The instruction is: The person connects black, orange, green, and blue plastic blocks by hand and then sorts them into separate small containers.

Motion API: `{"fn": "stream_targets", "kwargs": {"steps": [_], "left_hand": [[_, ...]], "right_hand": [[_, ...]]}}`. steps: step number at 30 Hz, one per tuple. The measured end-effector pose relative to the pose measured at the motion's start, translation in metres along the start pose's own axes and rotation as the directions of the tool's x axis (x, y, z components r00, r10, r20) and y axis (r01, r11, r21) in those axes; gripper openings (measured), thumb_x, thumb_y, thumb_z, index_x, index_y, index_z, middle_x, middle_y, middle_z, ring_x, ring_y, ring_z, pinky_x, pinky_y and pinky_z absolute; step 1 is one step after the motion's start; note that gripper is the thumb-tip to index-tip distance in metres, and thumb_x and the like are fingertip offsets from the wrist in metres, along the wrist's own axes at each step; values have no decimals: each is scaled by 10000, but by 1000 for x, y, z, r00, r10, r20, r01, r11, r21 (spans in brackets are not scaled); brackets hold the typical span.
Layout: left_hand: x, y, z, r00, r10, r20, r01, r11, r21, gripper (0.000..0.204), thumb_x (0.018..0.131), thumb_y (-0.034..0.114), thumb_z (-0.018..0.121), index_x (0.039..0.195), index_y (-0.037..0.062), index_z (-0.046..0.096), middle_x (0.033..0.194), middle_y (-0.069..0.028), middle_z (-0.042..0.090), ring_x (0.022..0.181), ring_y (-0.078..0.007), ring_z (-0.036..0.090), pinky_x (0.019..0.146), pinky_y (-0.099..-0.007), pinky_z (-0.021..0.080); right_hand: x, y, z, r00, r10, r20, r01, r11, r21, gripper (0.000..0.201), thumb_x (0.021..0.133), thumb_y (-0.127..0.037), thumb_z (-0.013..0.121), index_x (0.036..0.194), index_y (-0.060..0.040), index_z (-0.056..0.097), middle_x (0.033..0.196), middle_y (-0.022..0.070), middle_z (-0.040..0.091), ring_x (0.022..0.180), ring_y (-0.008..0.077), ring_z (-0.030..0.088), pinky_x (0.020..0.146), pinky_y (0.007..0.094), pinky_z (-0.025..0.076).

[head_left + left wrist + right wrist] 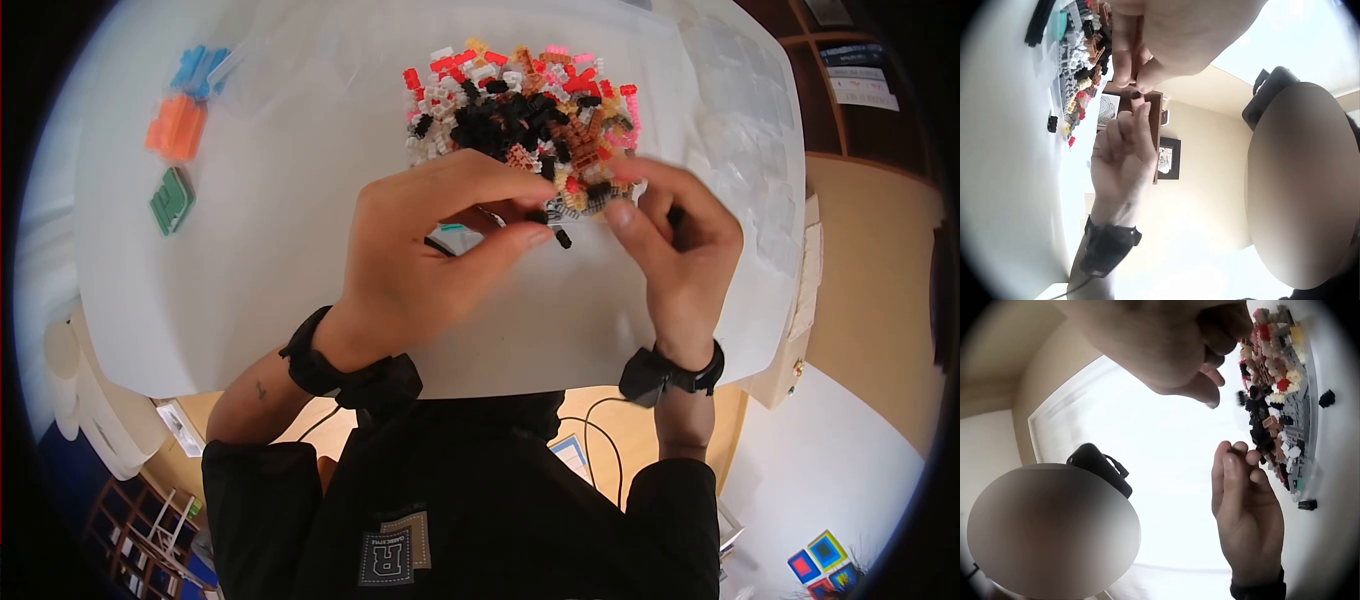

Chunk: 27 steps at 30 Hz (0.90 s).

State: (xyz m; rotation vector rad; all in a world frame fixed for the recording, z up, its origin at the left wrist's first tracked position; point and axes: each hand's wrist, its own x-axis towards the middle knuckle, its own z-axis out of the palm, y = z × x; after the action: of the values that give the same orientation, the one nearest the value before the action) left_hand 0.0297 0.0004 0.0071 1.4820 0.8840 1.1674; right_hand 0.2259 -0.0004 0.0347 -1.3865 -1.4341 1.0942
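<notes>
My left hand (405,245) is held over the near side of a heap of small building bricks (510,115), its thumb and fingertips pinching a small black brick (537,216). To the right, my right hand (690,240) hovers with bent fingers, thumb and index apart and facing the left fingertips. In the right wrist view, the heap lies in a shallow clear tray (1314,431). One loose black brick (563,239) sits on the table just outside the tray. Another black piece (1307,504) lies by the tray's end, largely hidden behind my left hand in the head view.
Along the left of the white table (270,260) are blue bricks (200,72), an orange block (176,127) and a green block (172,201). Clear plastic packaging (300,60) lies at the back left. Several translucent containers (745,130) line the right edge.
</notes>
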Motion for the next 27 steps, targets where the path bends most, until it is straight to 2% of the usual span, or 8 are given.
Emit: {"fn": "stream_targets", "kwargs": {"steps": [1,6,9,11,17,21,23,27], "left_hand": [[0,-1,-1,1000,-23,-12,23,1000,-11,267,737,-131,659,989,-46,642,932,-140,653,785,-170,644,690,-254,535],[0,-4,-2,994,-102,-41,97,988,-117,243,762,-148,630,992,-71,630,965,-154,650,841,-208,660,747,-288,562],[0,-4,-4,987,-157,13,158,979,-131,212,774,-147,623,976,-81,628,995,-167,641,880,-230,663,770,-303,572],[2,-5,-4,997,-54,54,60,991,-122,186,782,-139,624,960,-82,631,1001,-177,638,874,-232,666,755,-298,573],[-1,-4,-6,991,-116,64,125,977,-175,184,790,-122,634,969,-78,631,961,-178,648,810,-227,681,639,-266,555],[-1,-3,-3,986,-154,59,163,960,-227,186,802,-100,638,986,-67,636,929,-169,661,784,-219,685,604,-250,537],[-1,1,-2,969,-242,49,247,933,-264,182,816,-70,642,997,-55,640,886,-157,674,765,-217,689,590,-253,536],[0,4,-3,955,-290,59,294,909,-295,182,823,-53,640,1005,-47,642,863,-149,679,753,-215,690,583,-255,536]], "right_hand": [[4,-3,-3,997,62,-37,-66,993,-95,278,767,43,706,1034,-25,675,607,-89,385,554,9,309,517,185,242],[11,2,-25,971,183,155,-200,974,105,325,865,56,481,1166,11,595,961,43,597,757,80,486,656,213,398],[8,2,-24,975,112,193,-144,977,156,297,892,46,470,1169,19,575,1031,94,630,827,110,573,695,229,448],[5,-2,-17,968,133,214,-177,963,201,264,903,37,483,1153,23,566,1052,118,632,828,128,601,686,234,468],[-10,0,-3,964,181,194,-236,921,311,145,872,40,602,1012,26,568,939,145,668,702,160,644,601,252,517],[-13,12,-2,979,40,198,-85,970,226,144,761,-5,753,864,29,659,850,96,676,658,143,638,550,244,500],[-9,16,-3,941,-271,201,268,963,40,186,727,-17,775,892,20,698,797,79,662,624,135,614,540,235,472],[-10,13,-5,934,-303,189,315,949,-33,217,718,-22,777,924,12,716,746,75,649,629,134,594,544,230,452]]}}
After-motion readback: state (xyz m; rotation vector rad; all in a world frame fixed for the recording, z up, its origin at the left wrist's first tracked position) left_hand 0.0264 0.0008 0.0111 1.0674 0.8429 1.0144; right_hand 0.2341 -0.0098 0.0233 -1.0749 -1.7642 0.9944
